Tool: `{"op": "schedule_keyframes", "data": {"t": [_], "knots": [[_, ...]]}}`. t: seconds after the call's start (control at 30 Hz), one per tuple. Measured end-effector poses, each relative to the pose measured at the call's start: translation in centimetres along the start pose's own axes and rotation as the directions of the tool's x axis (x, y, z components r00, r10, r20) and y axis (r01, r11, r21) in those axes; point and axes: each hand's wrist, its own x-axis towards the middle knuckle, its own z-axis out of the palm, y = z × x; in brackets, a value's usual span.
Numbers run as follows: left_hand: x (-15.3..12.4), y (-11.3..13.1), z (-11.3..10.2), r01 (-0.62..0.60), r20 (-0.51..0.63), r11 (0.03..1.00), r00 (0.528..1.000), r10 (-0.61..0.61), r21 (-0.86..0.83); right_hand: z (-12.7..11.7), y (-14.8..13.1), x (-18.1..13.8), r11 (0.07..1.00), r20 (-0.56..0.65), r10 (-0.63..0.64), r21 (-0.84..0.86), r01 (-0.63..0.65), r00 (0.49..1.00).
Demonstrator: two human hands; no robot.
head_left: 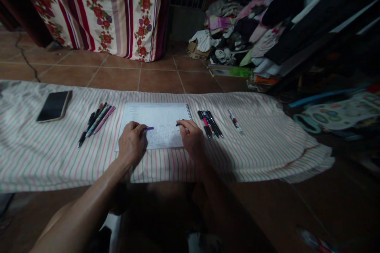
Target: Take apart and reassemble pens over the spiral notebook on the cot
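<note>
A spiral notebook [160,112] with faint writing lies on a striped cloth. My left hand [132,140] rests at its left side, fingers closed on a purple pen [150,128] that points right across the page. Over the page's right part, my right hand [191,136] pinches a dark-tipped pen [177,124], mostly covered by the fingers. Just right of that hand is a group of several pens [210,123], dark and red ones among them. One more pen [235,121], white with dark and red parts, lies apart farther right. Left of the notebook sits another bunch of pens [96,121].
The striped cloth [261,138] covers a long, low surface. At its left end lies a dark-screened phone [54,106]. Beyond the tiled floor [118,72] hangs a floral curtain [97,8]. Clothes [225,23] are heaped at the back right.
</note>
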Motion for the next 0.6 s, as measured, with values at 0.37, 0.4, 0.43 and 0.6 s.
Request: {"op": "schedule_keyframes", "data": {"t": [0.37,0.4,0.43,0.6], "knots": [[0.0,0.2,-0.2,-0.021,0.064,0.995,0.998,0.015,0.095,2.7,-1.6,0.4,0.994,0.108,-0.027,-0.100,0.038,0.994],[0.0,0.1,-0.2,-0.021,0.063,0.995,0.998,0.016,0.094,3.0,-1.7,0.5,0.991,0.117,-0.034,-0.123,0.049,0.993],[-0.1,0.1,-0.3,-0.021,0.062,0.995,0.998,0.015,0.093,3.4,-1.9,0.5,0.988,0.126,-0.039,-0.145,0.058,0.991],[-0.2,0.0,-0.9,-0.027,0.059,0.995,0.998,0.021,0.099,4.5,-2.0,0.7,0.972,0.181,-0.048,-0.218,0.088,0.982]]}}
